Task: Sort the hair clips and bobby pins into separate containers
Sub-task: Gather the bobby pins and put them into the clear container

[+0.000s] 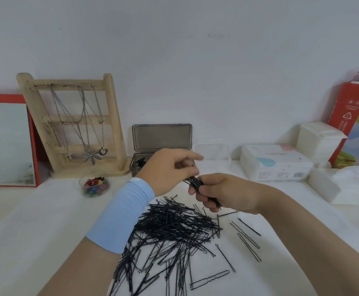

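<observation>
A big heap of black bobby pins [174, 227] lies on the white table, with a few loose pins [248, 238] to its right. My right hand [223, 193] grips a bundle of bobby pins [193, 181] above the heap. My left hand [170, 167], with a light blue wrist sleeve, pinches the top end of that bundle. Behind my hands stands a grey box [161, 137] with its lid up and a dark clip inside. A small clear bowl [94, 185] of coloured hair clips sits to the left.
A wooden necklace stand [72, 124] and a red-framed mirror [8, 142] stand at the back left. A clear lidded container [212, 150], a white cotton-pad pack [276, 163], white boxes [319, 142] and a red carton [353, 120] line the back right.
</observation>
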{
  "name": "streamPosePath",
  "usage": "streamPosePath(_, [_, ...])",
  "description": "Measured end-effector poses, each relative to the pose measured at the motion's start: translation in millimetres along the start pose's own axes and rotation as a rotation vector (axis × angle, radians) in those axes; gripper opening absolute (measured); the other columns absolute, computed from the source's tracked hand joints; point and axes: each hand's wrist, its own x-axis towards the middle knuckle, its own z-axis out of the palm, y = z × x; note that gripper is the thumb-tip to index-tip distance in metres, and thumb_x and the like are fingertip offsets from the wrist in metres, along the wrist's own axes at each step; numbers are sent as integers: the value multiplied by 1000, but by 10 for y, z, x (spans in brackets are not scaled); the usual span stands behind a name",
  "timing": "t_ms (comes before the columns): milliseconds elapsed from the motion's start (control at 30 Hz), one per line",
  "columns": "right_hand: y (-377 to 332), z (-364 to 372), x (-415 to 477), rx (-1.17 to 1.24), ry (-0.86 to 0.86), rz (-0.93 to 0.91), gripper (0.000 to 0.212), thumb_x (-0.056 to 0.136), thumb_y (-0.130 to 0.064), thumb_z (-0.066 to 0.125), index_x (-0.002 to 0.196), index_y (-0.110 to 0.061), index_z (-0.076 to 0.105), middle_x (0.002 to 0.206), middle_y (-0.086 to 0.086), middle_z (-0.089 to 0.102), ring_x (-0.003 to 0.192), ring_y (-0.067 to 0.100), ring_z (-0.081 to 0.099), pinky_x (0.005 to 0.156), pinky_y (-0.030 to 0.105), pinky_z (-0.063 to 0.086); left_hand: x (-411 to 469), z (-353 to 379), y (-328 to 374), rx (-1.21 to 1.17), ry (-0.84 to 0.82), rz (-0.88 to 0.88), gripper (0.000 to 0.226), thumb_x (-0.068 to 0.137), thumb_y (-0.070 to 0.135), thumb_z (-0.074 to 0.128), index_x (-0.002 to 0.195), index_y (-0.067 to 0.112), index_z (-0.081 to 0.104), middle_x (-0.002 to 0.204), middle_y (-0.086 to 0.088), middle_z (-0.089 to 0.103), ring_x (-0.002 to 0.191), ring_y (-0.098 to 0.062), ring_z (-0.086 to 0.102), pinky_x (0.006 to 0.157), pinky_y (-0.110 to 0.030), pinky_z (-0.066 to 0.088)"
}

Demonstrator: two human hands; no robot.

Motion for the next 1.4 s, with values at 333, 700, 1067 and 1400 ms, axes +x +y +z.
streamPosePath(333, [18,63,51,191,41,-37,21,106,-6,31,106,-8,52,78,1,50,64,15,44,61,28,37,1,63,-47,-32,-209,-44,31,104,27,44,126,29,65,114,-4,72,81,4,62,104,-38,46])
streamPosePath(700, [64,-20,37,396,-47,-154,31,101,-10,42,89,-20,68,82,5,52,64,14,42,62,27,36,-42,57,15,-74,-255,-91,41,106,35,35,147,40,38,141,19,48,135,8,37,120,-27,21])
streamPosePath(1067, [61,-92,-4,373,-26,-70,12,102,-8,45,101,-6,57,95,11,60,73,18,54,59,26,41,-43,35,86,-76,-135,67,27,99,20,57,115,38,70,104,20,71,102,-2,65,103,-31,47])
streamPosePath(1400, [-298,-476,80,-673,377,39,21,103,-13,38,104,-16,59,80,-7,49,75,14,47,65,26,38,228,84,88,348,36,169,35,99,21,55,132,29,62,124,9,68,109,-6,62,102,-23,44])
